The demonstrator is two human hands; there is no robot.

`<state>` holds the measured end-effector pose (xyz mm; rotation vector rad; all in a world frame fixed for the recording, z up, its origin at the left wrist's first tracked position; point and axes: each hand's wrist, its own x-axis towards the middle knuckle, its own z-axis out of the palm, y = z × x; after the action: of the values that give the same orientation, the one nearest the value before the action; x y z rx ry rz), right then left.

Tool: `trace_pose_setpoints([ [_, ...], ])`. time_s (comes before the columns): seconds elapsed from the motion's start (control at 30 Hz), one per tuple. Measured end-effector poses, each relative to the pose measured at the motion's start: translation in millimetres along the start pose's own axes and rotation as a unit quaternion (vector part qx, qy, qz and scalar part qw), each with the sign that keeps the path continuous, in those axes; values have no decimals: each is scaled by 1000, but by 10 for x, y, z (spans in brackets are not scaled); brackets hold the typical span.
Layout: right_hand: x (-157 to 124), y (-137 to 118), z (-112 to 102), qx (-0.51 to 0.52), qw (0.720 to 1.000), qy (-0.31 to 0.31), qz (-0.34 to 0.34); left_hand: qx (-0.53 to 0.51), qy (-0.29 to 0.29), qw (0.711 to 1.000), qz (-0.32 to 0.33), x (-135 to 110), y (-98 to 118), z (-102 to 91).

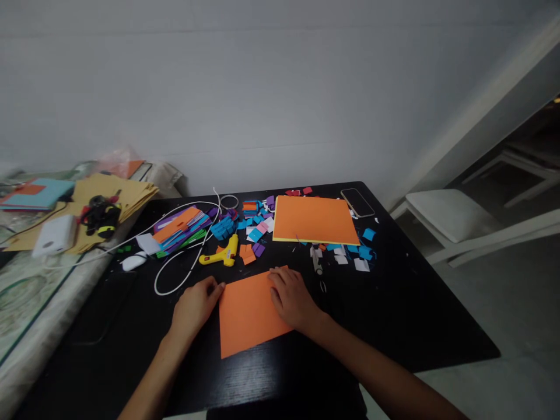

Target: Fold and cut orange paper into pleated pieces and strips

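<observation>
An orange sheet of paper (251, 318) lies slightly turned on the black table in front of me. My left hand (196, 303) is closed, its thumb and fingertips pinching the sheet's upper left corner. On the sheet's right side rests my right hand (295, 297), palm down with the fingers laid flat near the top edge. Just beyond the paper is a yellow glue gun (223, 254). Farther back sits a larger orange sheet (312, 219) over a yellow one, with small coloured paper pieces (258, 230) scattered around it.
A white cable (160, 277) loops across the left side of the table (394, 315). Stacked coloured paper strips (181, 227) lie at the back left. A phone (357, 203) is at the back right, and a dark-handled cutter (317, 261) lies beyond my right hand. A white chair (455, 216) stands right.
</observation>
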<state>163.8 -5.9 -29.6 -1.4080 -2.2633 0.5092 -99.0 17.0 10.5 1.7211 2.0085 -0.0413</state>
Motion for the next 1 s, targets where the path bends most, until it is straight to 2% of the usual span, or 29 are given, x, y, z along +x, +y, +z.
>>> trace_pose_setpoints([
  [0.27,-5,21,-4,19,1000,-6,-3,-41,30,999,-12,25,-152,35],
  [0.43,-111,65,-204,47,998,-27,-23,-82,94,992,-12,-23,-234,143],
  [0.47,-140,75,-269,53,998,-36,-25,-92,113,989,-11,-40,-249,176],
  [0.57,-219,114,-459,76,987,-142,-26,-119,156,981,0,-78,-280,271],
  [0.7,-273,159,-600,56,974,-221,-7,-130,167,977,17,-77,-291,324],
  [0.8,-272,153,-638,45,970,-237,-7,-121,169,978,16,-69,-282,312],
  [1.0,-252,146,-661,35,972,-230,-15,-92,163,982,21,-90,-255,295],
])
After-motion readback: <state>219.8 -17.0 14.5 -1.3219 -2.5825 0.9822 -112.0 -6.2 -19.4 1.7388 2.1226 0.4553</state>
